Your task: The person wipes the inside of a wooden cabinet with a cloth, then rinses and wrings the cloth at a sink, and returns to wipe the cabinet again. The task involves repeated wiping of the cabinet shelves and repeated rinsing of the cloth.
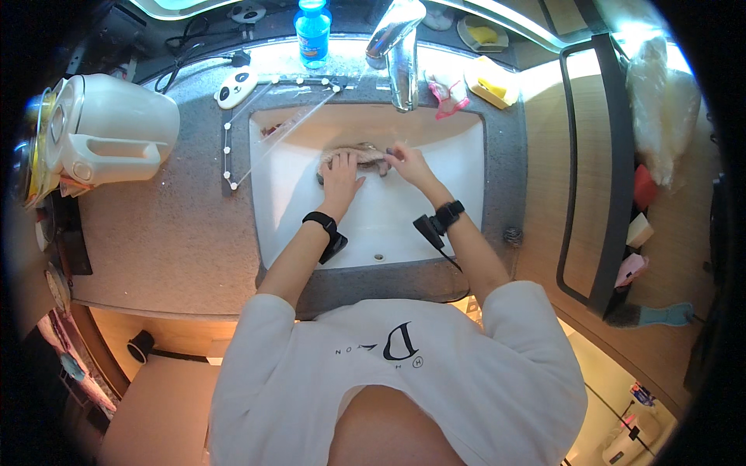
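In the white washbasin (373, 233) lies a beige cloth item (364, 152), crumpled, with darker parts at its edge. My left hand (341, 180) rests on it from the near side, fingers spread over the cloth. At the right end of the cloth, the fingertips of my right hand (411, 164) are pinched around a small dark thing, too small to name; whether it is part of the cloth I cannot tell. The chrome faucet (402, 70) stands behind the basin, above the right hand. Both wrists wear black straps with devices.
A clear plastic strip frame (291, 125) with white knobs overlaps the basin's back left corner. Behind stand a blue bottle (313, 38) and a panda-faced case (237, 87). A white electric kettle (122, 128) is at left. Right of the faucet are a pink-edged cloth (447, 96) and a soap dish (506, 93).
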Demonstrator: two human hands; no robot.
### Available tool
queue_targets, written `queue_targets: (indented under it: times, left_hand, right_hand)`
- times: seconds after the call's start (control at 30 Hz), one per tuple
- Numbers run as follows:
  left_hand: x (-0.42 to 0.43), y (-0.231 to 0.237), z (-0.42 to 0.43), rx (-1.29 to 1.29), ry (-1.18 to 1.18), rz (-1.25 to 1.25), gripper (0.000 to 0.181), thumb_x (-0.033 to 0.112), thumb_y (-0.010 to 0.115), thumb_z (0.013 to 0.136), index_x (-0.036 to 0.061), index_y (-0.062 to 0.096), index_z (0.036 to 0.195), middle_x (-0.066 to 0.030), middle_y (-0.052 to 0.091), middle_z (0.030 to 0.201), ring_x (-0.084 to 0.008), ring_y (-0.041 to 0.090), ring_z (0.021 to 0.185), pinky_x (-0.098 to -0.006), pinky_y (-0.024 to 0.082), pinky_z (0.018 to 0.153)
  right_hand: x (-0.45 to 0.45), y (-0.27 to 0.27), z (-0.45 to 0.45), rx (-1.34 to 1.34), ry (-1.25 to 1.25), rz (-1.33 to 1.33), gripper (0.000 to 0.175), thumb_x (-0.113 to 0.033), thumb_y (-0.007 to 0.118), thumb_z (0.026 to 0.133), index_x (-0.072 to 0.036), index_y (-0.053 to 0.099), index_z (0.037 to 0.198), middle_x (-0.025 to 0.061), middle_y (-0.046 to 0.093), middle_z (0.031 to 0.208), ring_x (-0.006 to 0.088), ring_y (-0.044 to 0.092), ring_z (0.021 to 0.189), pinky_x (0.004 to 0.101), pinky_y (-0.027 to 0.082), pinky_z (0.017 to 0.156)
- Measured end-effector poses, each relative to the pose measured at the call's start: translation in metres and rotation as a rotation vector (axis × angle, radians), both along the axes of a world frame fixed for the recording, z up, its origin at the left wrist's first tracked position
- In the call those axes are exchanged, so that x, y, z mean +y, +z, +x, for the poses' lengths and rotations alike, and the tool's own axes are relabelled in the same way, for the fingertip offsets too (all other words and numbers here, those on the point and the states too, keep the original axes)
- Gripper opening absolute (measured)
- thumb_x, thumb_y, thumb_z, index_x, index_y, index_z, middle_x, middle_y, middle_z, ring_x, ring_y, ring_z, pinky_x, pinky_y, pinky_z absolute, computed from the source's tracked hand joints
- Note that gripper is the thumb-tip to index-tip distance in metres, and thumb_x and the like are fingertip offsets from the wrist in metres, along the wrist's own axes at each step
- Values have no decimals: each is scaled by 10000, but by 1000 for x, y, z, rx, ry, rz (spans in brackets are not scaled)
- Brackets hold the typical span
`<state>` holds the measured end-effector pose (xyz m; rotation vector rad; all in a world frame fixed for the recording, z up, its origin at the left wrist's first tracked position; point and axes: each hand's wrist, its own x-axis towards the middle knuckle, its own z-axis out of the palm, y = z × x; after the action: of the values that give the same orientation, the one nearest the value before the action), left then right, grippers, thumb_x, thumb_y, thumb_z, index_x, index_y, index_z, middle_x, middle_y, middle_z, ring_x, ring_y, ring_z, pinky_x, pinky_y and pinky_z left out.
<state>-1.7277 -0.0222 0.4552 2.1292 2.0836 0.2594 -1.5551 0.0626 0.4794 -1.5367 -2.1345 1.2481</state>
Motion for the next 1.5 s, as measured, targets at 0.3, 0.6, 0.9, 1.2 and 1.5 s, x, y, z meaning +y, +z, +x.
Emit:
queue_targets:
  times: [0.3,0.6,0.9,1.2,1.5]
  left_hand:
    - [5,39,4,-405,-69,58,246,264,629,732,89,557,890,-83,549,898,-256,513,876,-402,384,766]
    - [-8,65,-11,-602,-236,-77,142,134,601,750,49,554,853,-82,546,810,-255,521,819,-364,396,742]
    - [42,55,-63,-772,18,-57,275,139,567,802,61,505,1058,-153,557,962,-295,553,847,-349,447,721]
    - [20,-22,-10,-28,-160,-78,622,438,505,790,152,354,1321,-106,365,1330,-269,285,1264,-488,131,1050]
    - [20,-55,-16,72,-164,-32,642,505,384,829,102,345,1327,-121,335,1368,-267,279,1274,-464,93,1060]
  right_hand:
    - [-10,97,8,202,-186,168,226,-182,574,840,1,446,809,111,526,660,174,559,640,297,444,566]
    - [-11,143,15,265,-163,49,152,-171,496,898,-26,459,921,17,500,720,60,477,635,212,403,546]
    - [51,34,11,174,-501,113,180,-172,533,851,-4,485,892,120,567,675,191,568,631,331,450,601]
    - [-3,-24,-14,-317,235,732,607,-309,587,753,-63,385,1269,184,388,1286,343,343,1205,482,278,977]
    - [-19,-53,-1,-457,334,563,641,-517,489,752,-112,453,1249,142,405,1300,315,267,1264,515,133,1038]
